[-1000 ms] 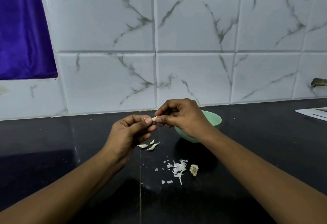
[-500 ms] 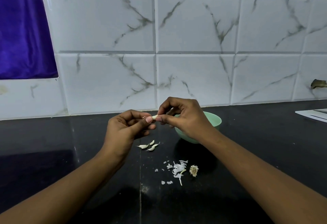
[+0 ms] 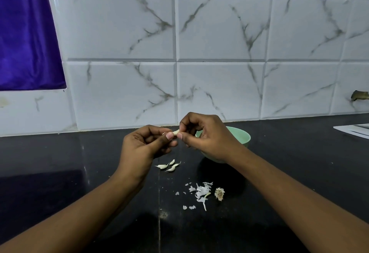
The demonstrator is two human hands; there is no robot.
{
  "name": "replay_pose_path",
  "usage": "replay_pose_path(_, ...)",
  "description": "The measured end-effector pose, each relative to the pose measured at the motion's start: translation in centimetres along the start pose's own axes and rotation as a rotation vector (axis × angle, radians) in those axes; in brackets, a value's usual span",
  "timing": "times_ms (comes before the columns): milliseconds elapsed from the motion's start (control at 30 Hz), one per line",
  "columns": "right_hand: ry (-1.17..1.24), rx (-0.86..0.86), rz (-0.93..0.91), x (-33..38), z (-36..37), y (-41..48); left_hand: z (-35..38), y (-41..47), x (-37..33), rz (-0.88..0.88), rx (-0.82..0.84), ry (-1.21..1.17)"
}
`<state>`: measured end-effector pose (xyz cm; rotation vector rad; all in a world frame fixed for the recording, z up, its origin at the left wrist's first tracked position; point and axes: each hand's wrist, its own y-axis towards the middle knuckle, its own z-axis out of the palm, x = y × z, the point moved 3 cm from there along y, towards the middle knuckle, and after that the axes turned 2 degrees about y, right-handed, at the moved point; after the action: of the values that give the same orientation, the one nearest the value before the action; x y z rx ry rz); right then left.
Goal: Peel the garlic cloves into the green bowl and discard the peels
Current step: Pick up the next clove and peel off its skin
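Observation:
A small white garlic clove (image 3: 176, 132) is held in the air between both hands above the dark counter. My left hand (image 3: 145, 145) pinches its left end with thumb and fingers. My right hand (image 3: 207, 136) pinches its right end with curled fingers. Behind my right hand sits the green bowl (image 3: 241, 138), mostly hidden by that hand; its inside is not visible. Several unpeeled cloves (image 3: 168, 166) lie on the counter below my left hand. A heap of white peels (image 3: 200, 191) lies nearer to me, with the dry garlic root stub (image 3: 219, 193) beside it.
The black counter (image 3: 60, 162) runs back to a white marbled tile wall (image 3: 219, 85). A purple curtain (image 3: 26, 33) hangs at the upper left. A flat white object (image 3: 353, 131) lies at the counter's right edge.
Both hands have lifted slightly with the clove still pinched between them. My right fingers have shifted a little on the clove. Nothing on the counter has moved.

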<state>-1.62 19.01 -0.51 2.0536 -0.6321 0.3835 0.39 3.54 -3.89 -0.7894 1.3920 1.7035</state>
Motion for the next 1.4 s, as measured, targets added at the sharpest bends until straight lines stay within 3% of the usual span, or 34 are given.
replay_pose_path(267, -0.101, 0.089, -0.056, 0.2, -0.2, 0.0, 0.4, -0.2, 0.6, -0.091, -0.034, -0.072)
replay_pose_path(433, -0.111, 0.280, -0.015, 0.5, -0.7, 0.1, -0.2, 0.1, 0.8, -0.151, -0.092, -0.112)
replay_pose_path(633, -0.160, 0.551, 0.203, -1.0, -2.6, -0.1, 0.0, 0.0, 1.2, -0.256, -0.044, -0.112)
replay_pose_path(833, -0.117, 0.776, 0.401, -1.7, -2.0, -0.7, 0.3, -0.3, 1.3, -0.238, -0.002, -0.046)
replay_pose_path(1067, -0.054, 0.545, 0.372, -1.5, -2.2, -0.2, 0.4, -0.5, 1.2, -0.179, 0.015, 0.021)
replay_pose_path(1233, -0.069, 0.518, 0.334, -0.5, -2.1, -0.2, 0.5, -0.5, 1.1, -0.155, 0.019, 0.034)
replay_pose_path(1400, 0.001, 0.291, 0.301, -0.5, -2.0, 0.2, 0.4, -0.6, 0.9, -0.121, 0.000, 0.037)
